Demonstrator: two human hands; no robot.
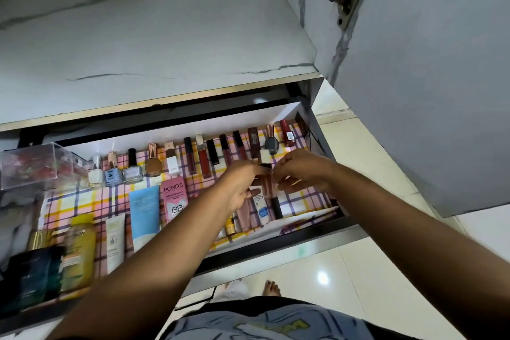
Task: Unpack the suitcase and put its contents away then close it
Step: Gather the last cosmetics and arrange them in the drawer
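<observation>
Setting: pale marble-look wardrobe with an open drawer [303, 234], its door [430, 91] swung out at 2 o'clock, glossy floor tiles [358, 270] at 5 o'clock.
Drawer lining: checked paper [91, 201] under rows of cosmetics.
Back row: nail polish bottles [113, 172] at 9 o'clock, lipsticks [225, 148] towards 1 o'clock.
Front row: blue tube [145, 212], pink tube [174, 199], yellow bottle [78, 251].
Left hand [242, 188]: fingers curled, pinching a slim lip gloss [266, 182] above the drawer.
Right hand [300, 171]: fingertips pinched at the same lip gloss, probably near its cap; grip partly hidden.
Clear box [36, 168]: 9 o'clock corner.
</observation>
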